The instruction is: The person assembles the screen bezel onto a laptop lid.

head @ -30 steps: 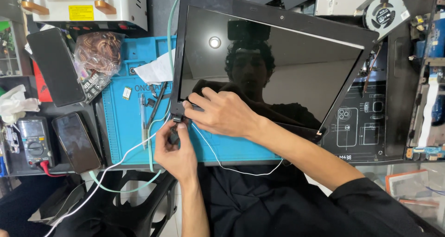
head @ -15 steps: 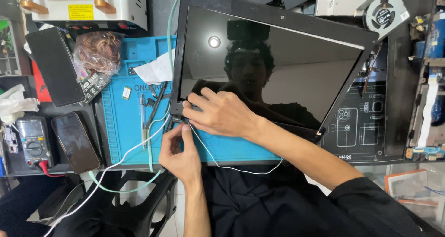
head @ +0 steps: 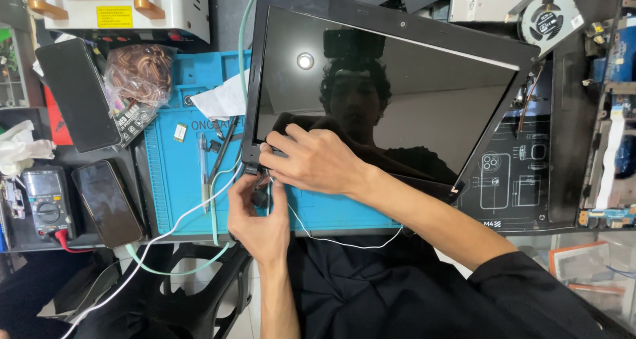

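A black laptop display panel (head: 391,94) fills the middle of the scene, its dark glass tilted and resting across the far part of a blue repair mat (head: 179,180) that covers the bench centre-left. To the right of the mat lies a black mat with white device outlines (head: 523,180), and at the far right a round cooling fan (head: 546,17) sits beside loose circuit boards. At the far left stands a white machine with a yellow label (head: 119,7); nearer, a dark phone (head: 76,94) lies face up, with a bag of copper braid (head: 139,74) just beside it, a second phone (head: 106,203) nearer still, and a multimeter (head: 43,203) at the left edge. The right hand (head: 318,160) lies on the panel's near left corner, fingers spread and pressing on the bezel by the hinge — it grips nothing. The left hand (head: 258,216) is just below it, touching it, fingers pinched on a small dark piece at that same corner; what the piece is cannot be told. A thin white cable (head: 344,241) loops from the corner across the person's dark shirt, and a pale green cable (head: 199,266) trails off the mat's near edge.
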